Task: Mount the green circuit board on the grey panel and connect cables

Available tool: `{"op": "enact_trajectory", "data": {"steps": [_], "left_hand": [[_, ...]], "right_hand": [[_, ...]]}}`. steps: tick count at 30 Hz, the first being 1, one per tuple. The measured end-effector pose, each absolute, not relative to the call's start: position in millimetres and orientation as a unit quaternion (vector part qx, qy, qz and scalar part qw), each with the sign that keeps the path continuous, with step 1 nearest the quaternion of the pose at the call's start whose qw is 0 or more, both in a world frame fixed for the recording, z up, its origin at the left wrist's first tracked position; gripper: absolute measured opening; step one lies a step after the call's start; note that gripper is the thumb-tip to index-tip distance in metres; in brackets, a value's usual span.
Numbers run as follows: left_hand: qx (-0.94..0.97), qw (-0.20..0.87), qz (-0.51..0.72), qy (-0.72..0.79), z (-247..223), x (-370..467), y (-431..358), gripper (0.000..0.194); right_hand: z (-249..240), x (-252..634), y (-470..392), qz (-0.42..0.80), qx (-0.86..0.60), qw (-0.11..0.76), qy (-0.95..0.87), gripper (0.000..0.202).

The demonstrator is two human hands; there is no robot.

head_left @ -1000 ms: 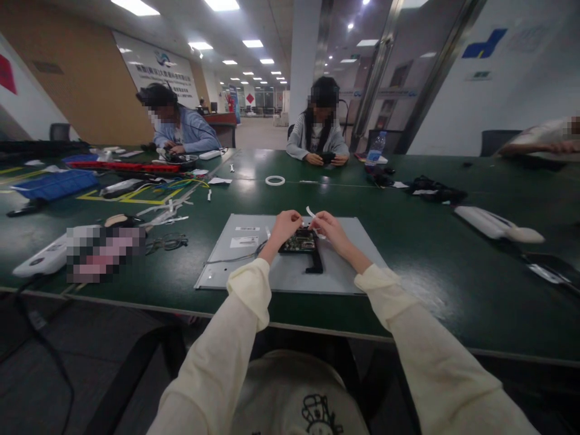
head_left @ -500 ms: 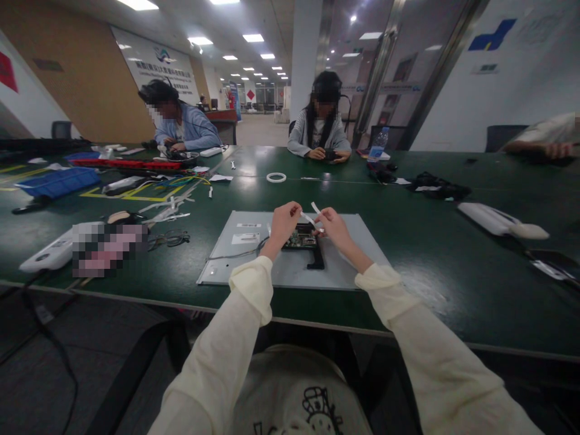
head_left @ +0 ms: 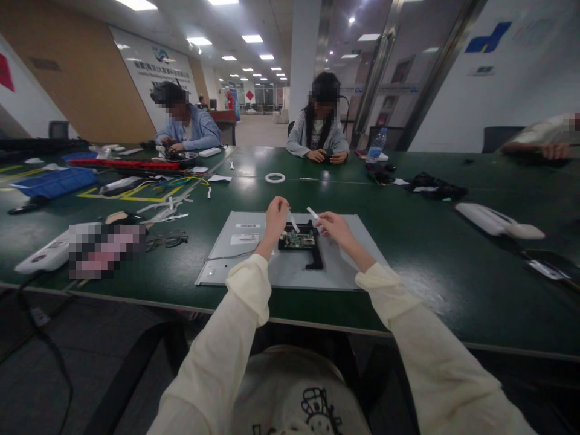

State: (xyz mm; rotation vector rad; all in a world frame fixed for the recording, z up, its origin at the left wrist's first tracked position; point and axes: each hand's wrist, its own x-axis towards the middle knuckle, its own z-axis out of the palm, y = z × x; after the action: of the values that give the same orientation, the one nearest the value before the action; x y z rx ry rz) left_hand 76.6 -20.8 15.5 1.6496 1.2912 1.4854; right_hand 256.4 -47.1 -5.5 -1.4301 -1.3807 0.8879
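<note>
My left hand (head_left: 275, 217) pinches a narrow white strip (head_left: 294, 222), which hangs down over the circuit board. Another short white strip (head_left: 312, 213) sticks up to the left from the fingertips of my right hand (head_left: 334, 226). Below both hands, the green circuit board (head_left: 299, 239) sits in a black frame (head_left: 316, 258) on a grey metal panel (head_left: 254, 272). A thin cable (head_left: 231, 256) runs across the panel's left part. The two hands are apart, one on each side of the board.
Eyeglasses (head_left: 167, 239), a white device (head_left: 54, 249) and tangled strips (head_left: 170, 208) are at the left. A white tape roll (head_left: 275, 177) sits beyond the panel. Two people (head_left: 319, 130) work across the table. Another white device (head_left: 493, 220) lies at the right.
My hands have moved apart, the left one leftwards and slightly up. The strips, close together before, are now separate, and more of the circuit board shows.
</note>
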Motion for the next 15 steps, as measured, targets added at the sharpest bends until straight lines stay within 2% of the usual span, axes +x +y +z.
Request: {"op": "enact_trajectory", "data": {"steps": [3,6,11,15], "left_hand": [[0.568,0.392,0.579,0.434,15.0,78.5,-19.3,0.012],[0.544,0.433,0.585,0.417,14.7,79.9,-19.9,0.011],[0.556,0.391,0.594,0.431,12.6,77.3,-21.0,0.042],[0.598,0.353,0.559,0.454,11.0,74.4,-20.7,0.045]], "right_hand": [[-5.9,253.6,-48.2,0.382,-0.571,0.461,-0.562,0.014],[-4.7,251.0,-50.0,0.389,-0.559,0.461,-0.569,0.018],[-2.5,248.0,-52.3,0.374,-0.546,0.479,-0.577,0.025],[-3.0,245.9,-53.4,0.364,-0.543,0.481,-0.583,0.016]]}}
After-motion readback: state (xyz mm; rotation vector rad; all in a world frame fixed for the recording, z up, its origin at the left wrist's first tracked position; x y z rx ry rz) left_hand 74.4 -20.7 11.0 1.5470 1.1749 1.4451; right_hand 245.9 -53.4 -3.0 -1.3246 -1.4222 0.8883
